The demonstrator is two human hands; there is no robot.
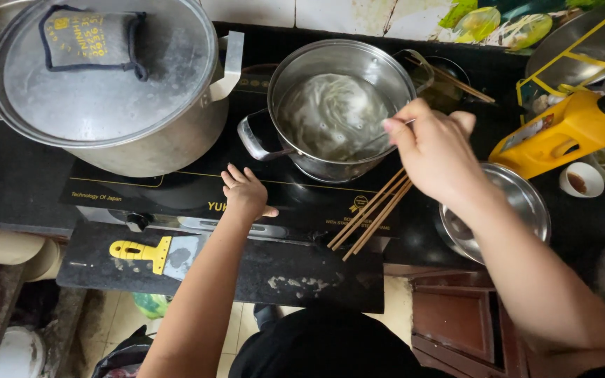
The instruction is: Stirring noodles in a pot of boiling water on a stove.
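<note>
- Right hand point(434, 150) is up over the steel pot point(341, 105), fingers pinched around a thin metal handle point(386, 135) that dips into the cloudy water – it looks like a ladle or strainer, though the working end is under the surface and I cannot tell which.
- In the pot, a pale mass of noodles point(330, 112) sits in the water; the pot stands on the right zone of the black induction cooktop point(176, 192).
- Left hand point(245, 192) is planted flat on the cooktop's front edge, fingers spread, gripping nothing – just bracing.
- My read: this is the stirring or lifting stage of boiling the noodles. A next move would call for a steady wrist and a level lift, since hot water sits right below the fingers.
- Wooden chopsticks point(369, 218) lie angled on the cooktop just beside the pot, under the right forearm.
- A steel bowl point(519, 199) is near the right elbow, and behind it a yellow oil jug point(561, 133) lying on its side, with a small sauce cup point(581, 180) next to it.
- On the left zone stands a big lidded stockpot point(106, 91) with a dark pot holder point(92, 38) resting on its lid.
- Down front, a yellow-handled scraper point(155, 253) lies on a dark, speckled ledge.
- The room: a cramped kitchen counter, tiled wall behind, floor tiles showing below.
</note>
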